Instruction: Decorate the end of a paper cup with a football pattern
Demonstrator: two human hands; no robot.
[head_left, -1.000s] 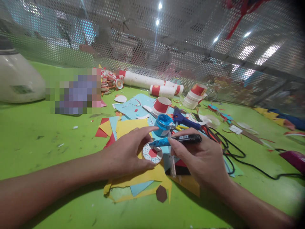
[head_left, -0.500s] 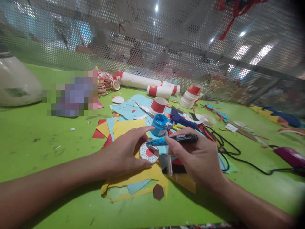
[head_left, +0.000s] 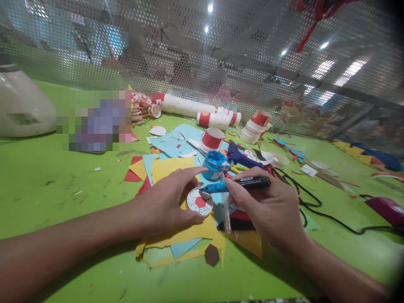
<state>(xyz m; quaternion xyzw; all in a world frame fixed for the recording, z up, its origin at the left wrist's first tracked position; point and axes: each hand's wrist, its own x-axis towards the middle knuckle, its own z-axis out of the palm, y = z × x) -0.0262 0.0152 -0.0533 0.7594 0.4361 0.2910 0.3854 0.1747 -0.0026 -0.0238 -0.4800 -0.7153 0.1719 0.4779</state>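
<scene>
My left hand holds a small white disc at its edge between thumb and fingers. The disc bears a red hexagon and blue dots in white sections. My right hand grips a black marker whose blue-stained front end points left, its tip at the disc's upper edge. Just behind the disc is an open jar of blue paint. Yellow paper lies under the disc, and a brown hexagon lies nearer the front edge.
Behind the jar stands a red and white cup. A dark blue glue gun lies to its right, with black cables running right. Stacked cups and a long white tube are farther back. A white container stands left.
The marker and my right hand have shifted slightly right relative to the disc. The whole view has also moved a little. Both hands keep their holds.
</scene>
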